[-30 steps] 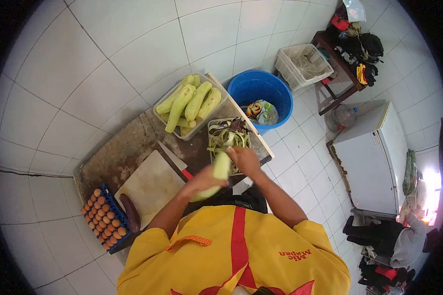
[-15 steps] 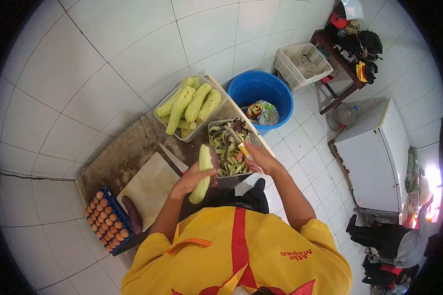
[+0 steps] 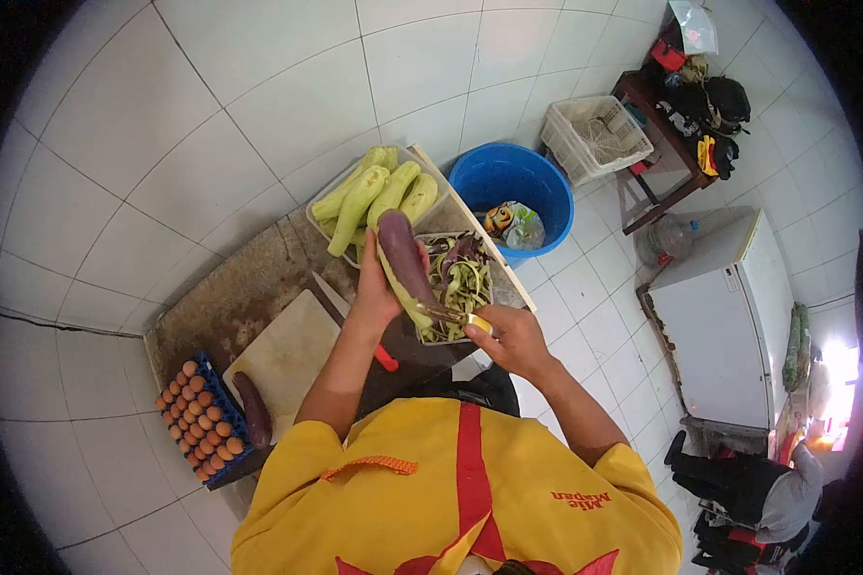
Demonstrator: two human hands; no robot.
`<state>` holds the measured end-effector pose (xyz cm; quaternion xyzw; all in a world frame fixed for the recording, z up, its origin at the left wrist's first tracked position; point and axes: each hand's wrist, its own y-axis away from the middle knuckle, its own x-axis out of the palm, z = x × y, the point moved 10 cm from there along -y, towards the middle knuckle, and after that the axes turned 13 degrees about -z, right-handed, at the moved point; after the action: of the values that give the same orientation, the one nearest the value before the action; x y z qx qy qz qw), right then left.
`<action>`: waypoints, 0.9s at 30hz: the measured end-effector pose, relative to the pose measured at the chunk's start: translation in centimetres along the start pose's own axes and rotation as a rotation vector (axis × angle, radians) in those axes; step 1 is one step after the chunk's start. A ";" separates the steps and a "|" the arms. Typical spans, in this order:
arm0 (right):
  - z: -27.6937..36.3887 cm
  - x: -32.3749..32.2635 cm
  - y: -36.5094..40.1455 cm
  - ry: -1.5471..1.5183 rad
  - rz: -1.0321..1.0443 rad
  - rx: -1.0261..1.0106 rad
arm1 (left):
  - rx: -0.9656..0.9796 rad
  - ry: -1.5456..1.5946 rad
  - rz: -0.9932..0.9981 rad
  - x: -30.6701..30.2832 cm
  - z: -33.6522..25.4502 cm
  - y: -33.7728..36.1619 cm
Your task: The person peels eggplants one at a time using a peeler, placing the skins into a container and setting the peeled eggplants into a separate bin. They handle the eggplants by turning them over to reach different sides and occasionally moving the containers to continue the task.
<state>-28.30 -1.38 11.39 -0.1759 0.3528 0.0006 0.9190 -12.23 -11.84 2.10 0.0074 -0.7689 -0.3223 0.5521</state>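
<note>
My left hand (image 3: 378, 286) is wrapped round a partly peeled eggplant (image 3: 408, 261), whose purple skin faces up and whose pale flesh shows along one side. A peeler (image 3: 479, 324) with a yellow and white handle is gripped in my right hand (image 3: 516, 343). Its metal end meets the lower end of the eggplant. Below them, a plastic container (image 3: 492, 280) holds green and purple peelings (image 3: 468, 292). Behind my left hand, several peeled eggplants (image 3: 362, 203) lie in a clear container (image 3: 435, 210). A knife with a red handle (image 3: 384, 358) rests partly under my left forearm.
On the counter (image 3: 201, 305) are a cutting board (image 3: 292, 350), an unpeeled eggplant (image 3: 252, 407) and a blue tray of eggs (image 3: 201, 422). Beyond its edge stand a blue bin (image 3: 549, 206), a white crate (image 3: 599, 144) and a white freezer (image 3: 705, 335). Another person (image 3: 748, 484) is at far right.
The eggplant has turned so its purple side faces up, and my left hand has moved up and away from me. The peeler has come down onto the eggplant's near end.
</note>
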 end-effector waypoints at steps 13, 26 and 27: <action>2.0 -1.3 -0.4 0.185 -0.087 -0.126 | -0.149 0.125 -0.042 0.4 0.6 -1.7; 2.9 0.6 -2.0 0.214 -0.058 -0.131 | -0.052 -0.275 -0.151 -0.4 2.5 -0.8; 3.0 0.7 -2.1 0.218 -0.055 -0.135 | -0.045 -0.307 -0.161 -0.8 2.6 -0.8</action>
<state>-25.60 -2.52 13.70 -0.2458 0.4446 -0.0199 0.8611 -14.44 -10.91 0.59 0.0072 -0.8336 -0.3800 0.4008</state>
